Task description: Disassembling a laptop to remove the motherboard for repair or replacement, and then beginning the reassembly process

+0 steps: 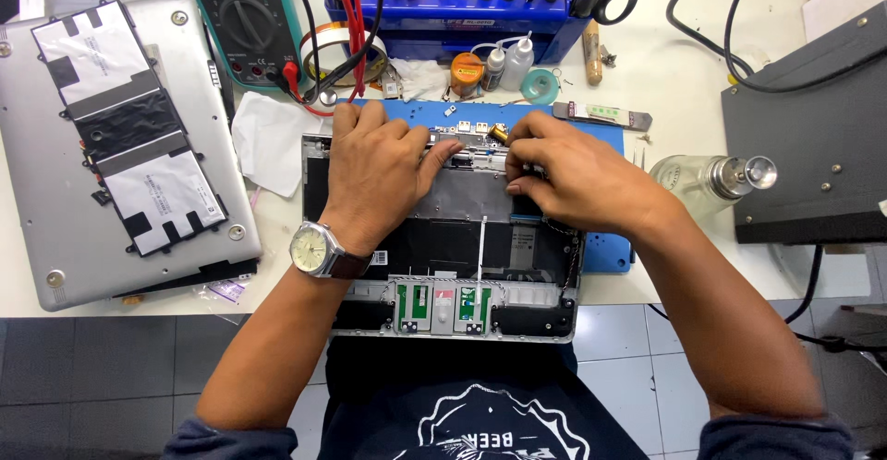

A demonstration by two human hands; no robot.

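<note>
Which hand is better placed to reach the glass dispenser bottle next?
Right, probably. The right hand works at the far edge of the opened laptop chassis, and the glass dispenser bottle stands just beyond it on that side. The left hand would have to cross over the right.

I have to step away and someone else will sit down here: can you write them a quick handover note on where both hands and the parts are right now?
Left hand: flat on the opened laptop chassis, fingertips at the hinge-side edge, holding no tool.
Right hand: fingertips pinched at that edge; whatever is between them is too small to tell.
Done: bottom cover is off, lying left with the battery pack on it.
Left: chassis is open, internals exposed on the blue mat. Multimeter and glass bottle stand nearby.
</note>
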